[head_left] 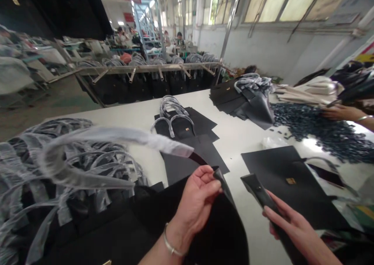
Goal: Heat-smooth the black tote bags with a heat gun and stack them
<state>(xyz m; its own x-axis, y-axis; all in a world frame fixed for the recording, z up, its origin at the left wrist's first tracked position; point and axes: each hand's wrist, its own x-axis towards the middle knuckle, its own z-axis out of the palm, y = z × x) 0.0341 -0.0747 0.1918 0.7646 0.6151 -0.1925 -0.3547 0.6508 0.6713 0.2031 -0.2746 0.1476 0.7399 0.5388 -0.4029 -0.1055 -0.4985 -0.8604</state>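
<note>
The wide white table point(239, 136) carries a heap of black bags with clear plastic-wrapped handles point(73, 167) at its left. Nearest the camera lies a large black fabric bag point(222, 234), its pointed upper corner pinched between thumb and fingers of the left hand point(195, 202). The right hand point(292, 222) is closed round a narrow black strip with a stud point(257, 191), near that corner but apart from it. To my eye, holding the corner taut and the studded end square to it serves best.

The left hand point(195, 202) pinches the top edge of a black bag point(204, 234), while the right hand point(292, 222) grips a black strap point(258, 193) over the white table point(233, 136).
</note>
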